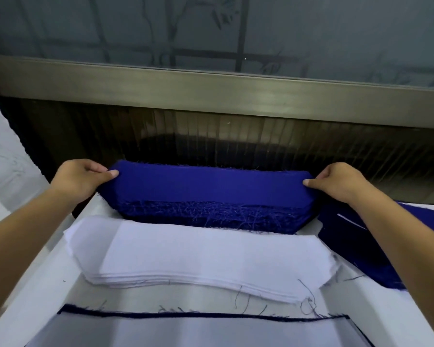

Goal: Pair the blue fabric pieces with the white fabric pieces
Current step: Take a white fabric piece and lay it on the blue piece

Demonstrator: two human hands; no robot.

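Both hands on the blue stack!
Left hand (82, 175) and right hand (336, 181) pinch opposite ends of the blue stack (208, 194); white stack (198, 259) lies just nearer, frayed edges touching, on the table (68, 279).

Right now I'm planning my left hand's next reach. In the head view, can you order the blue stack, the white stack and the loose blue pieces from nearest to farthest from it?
1. The blue stack: at the back, with its left end held by the left hand.
2. The white stack: in the middle, in front of the blue one.
3. The loose blue pieces: far right, across from that hand.
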